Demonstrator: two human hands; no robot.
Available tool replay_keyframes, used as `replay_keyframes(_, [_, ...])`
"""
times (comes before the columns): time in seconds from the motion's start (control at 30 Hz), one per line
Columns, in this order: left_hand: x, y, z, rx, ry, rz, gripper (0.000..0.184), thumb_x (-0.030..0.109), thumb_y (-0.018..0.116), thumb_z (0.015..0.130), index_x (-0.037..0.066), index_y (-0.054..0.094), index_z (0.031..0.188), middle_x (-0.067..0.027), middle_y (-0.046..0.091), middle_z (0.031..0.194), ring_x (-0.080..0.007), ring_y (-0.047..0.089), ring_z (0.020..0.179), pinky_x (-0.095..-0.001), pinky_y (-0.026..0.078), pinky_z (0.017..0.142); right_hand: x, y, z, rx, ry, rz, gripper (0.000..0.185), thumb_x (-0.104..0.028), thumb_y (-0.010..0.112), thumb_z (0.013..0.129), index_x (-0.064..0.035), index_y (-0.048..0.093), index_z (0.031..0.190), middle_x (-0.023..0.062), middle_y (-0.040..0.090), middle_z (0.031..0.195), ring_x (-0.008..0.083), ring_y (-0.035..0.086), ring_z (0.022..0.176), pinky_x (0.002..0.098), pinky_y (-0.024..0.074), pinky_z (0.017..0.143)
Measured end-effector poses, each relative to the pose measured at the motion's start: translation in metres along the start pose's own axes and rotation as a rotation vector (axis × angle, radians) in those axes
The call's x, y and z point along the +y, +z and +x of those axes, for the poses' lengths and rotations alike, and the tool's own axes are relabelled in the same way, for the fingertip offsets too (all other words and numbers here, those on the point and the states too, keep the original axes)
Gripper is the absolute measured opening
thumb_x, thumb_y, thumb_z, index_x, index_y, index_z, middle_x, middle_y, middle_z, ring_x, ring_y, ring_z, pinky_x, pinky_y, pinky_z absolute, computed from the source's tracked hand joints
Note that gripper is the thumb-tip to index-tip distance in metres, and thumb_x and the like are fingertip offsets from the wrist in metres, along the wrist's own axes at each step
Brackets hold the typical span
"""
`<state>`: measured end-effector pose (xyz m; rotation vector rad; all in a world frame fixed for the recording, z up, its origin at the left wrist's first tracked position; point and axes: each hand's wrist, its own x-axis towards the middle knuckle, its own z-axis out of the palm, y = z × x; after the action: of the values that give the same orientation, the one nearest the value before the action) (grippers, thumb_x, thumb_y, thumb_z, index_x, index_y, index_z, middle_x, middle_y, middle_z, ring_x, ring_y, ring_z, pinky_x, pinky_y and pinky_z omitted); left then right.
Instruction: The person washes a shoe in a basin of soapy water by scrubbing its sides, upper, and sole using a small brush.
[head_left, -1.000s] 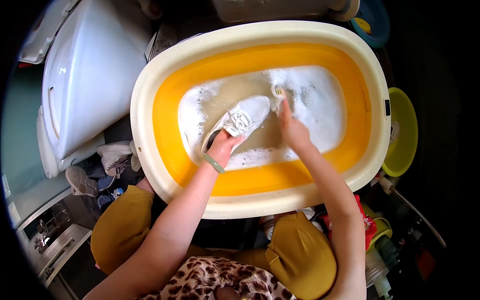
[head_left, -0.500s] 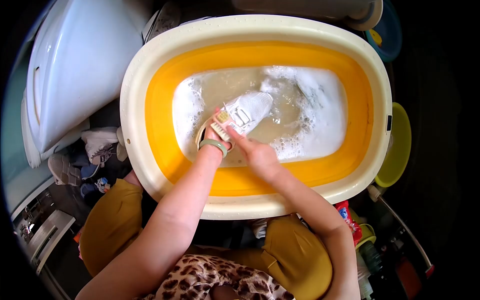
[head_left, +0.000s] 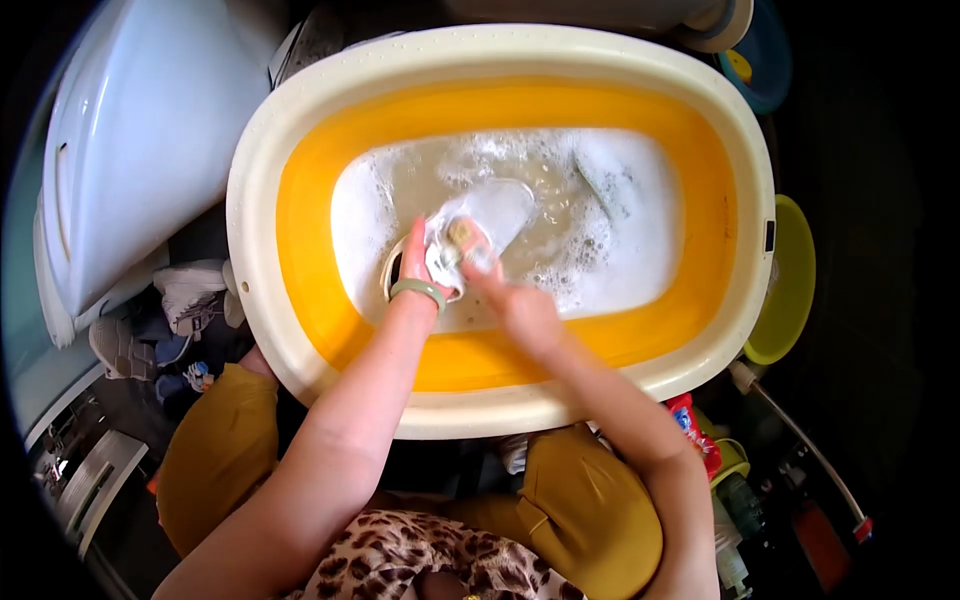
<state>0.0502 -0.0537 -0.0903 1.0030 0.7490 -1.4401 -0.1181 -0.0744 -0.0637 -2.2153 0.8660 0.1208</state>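
Observation:
A white shoe [head_left: 503, 207] lies in the soapy water of the oval tub [head_left: 390, 405], its toe pointing up and right. My left hand [head_left: 424, 268], with a pale green bangle [head_left: 419, 290] at the wrist, grips the shoe around its ankle opening; part of the fingers is hidden. Over the laces, my right hand [head_left: 515, 305] is closed on a small scrubbing brush [head_left: 462, 240]. Motion smears both the brush and the right fingers. Foam [head_left: 640, 265] floats on the water, thickest along the right side.
Several shoes [head_left: 190, 295] lie on the floor left of the tub. A white basin [head_left: 165, 130] stands at the upper left. To the right are a green bowl [head_left: 790, 290], a red packet [head_left: 693, 430] and a long thin handle [head_left: 810, 455].
The brush has shifted from beside the left hand up and right onto the laces. The shoe has turned slightly and dipped deeper, and the foam has spread. The whole view has shifted a little.

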Motion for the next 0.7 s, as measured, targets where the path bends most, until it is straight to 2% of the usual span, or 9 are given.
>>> replay_keyframes(0.2, [-0.004,0.004,0.004,-0.104,0.053,-0.037,0.059,0.051,0.036,0.093,0.006,0.043,0.132,-0.01,0.048,0.132,-0.0289,0.045,0.121,-0.0451,0.034,0.103,0.043,-0.025,0.041,0.041,0.122,-0.22,0.046,-0.019,0.043,0.091,-0.0331,0.037,0.135,0.0141,0.059,0.062,0.0311,0.058,0.05,0.0418,0.0443,0.043])
replay_keyframes(0.23, [-0.004,0.004,0.004,-0.116,0.041,-0.067,0.059,0.051,0.035,0.093,0.007,0.043,0.132,-0.01,0.048,0.132,-0.029,0.045,0.121,-0.045,0.034,0.103,0.036,-0.008,0.035,0.172,0.127,-0.085,0.047,-0.019,0.044,0.091,-0.032,0.037,0.136,0.0133,0.058,0.059,0.0323,0.057,0.048,0.0425,0.0439,0.043])
replay_keyframes(0.27, [-0.004,0.004,0.004,-0.12,0.033,-0.099,0.06,0.052,0.034,0.093,0.007,0.043,0.132,-0.01,0.049,0.131,-0.029,0.045,0.121,-0.045,0.034,0.103,0.017,-0.009,0.029,0.014,0.221,0.006,0.049,-0.019,0.048,0.09,-0.0308,0.038,0.136,0.0156,0.059,0.062,0.0337,0.057,0.05,0.0436,0.0444,0.044])
replay_keyframes(0.33, [0.0,0.011,-0.001,0.039,0.024,-0.032,0.057,0.05,0.036,0.093,0.007,0.046,0.129,-0.0094,0.053,0.126,-0.0288,0.049,0.116,-0.0454,0.035,0.102,-0.006,0.01,0.0,0.049,0.086,0.225,0.046,-0.023,0.046,0.091,-0.0312,0.038,0.135,0.0147,0.06,0.063,0.0314,0.061,0.056,0.0429,0.0474,0.048])
replay_keyframes(0.43, [-0.001,0.011,-0.002,0.095,0.023,-0.023,0.052,0.045,0.04,0.093,0.006,0.047,0.127,-0.0106,0.053,0.124,-0.0288,0.05,0.114,-0.0452,0.036,0.101,0.014,-0.007,0.014,-0.032,0.1,0.103,0.047,-0.024,0.049,0.09,-0.0322,0.038,0.135,0.0171,0.062,0.07,0.0344,0.061,0.059,0.0436,0.0489,0.055])
replay_keyframes(0.5, [-0.002,0.001,0.008,-0.107,0.097,0.03,0.046,0.034,0.042,0.095,0.004,0.043,0.13,-0.0124,0.051,0.127,-0.0289,0.049,0.116,-0.0447,0.037,0.101,0.027,-0.039,0.033,-0.145,0.18,-0.036,0.048,-0.023,0.05,0.089,-0.0293,0.039,0.135,0.0174,0.064,0.078,0.036,0.061,0.065,0.0449,0.0492,0.062])
replay_keyframes(0.6, [0.006,0.007,-0.01,-0.166,0.102,-0.014,0.043,0.023,0.041,0.096,0.003,0.037,0.133,-0.0133,0.048,0.13,-0.0286,0.048,0.118,-0.0442,0.038,0.101,0.04,-0.045,0.045,0.012,0.211,0.041,0.046,-0.025,0.049,0.09,-0.024,0.04,0.135,0.0179,0.063,0.084,0.0357,0.062,0.071,0.0448,0.049,0.066])
replay_keyframes(0.63, [0.008,0.014,-0.023,-0.027,0.168,0.022,0.044,0.018,0.041,0.095,0.003,0.033,0.135,-0.0143,0.045,0.132,-0.0284,0.046,0.12,-0.0432,0.036,0.103,0.041,-0.045,0.048,-0.022,0.258,0.094,0.048,-0.024,0.05,0.089,-0.0175,0.039,0.135,0.0178,0.061,0.096,0.0338,0.061,0.084,0.042,0.0484,0.073])
replay_keyframes(0.7, [0.021,0.001,-0.026,-0.123,0.265,0.082,0.045,0.018,0.047,0.093,0.002,0.036,0.134,-0.013,0.046,0.132,-0.0268,0.046,0.12,-0.0411,0.036,0.103,0.052,-0.035,0.052,0.043,0.233,0.147,0.046,-0.022,0.048,0.089,-0.0162,0.04,0.134,0.0165,0.059,0.102,0.0336,0.06,0.086,0.0416,0.0484,0.074])
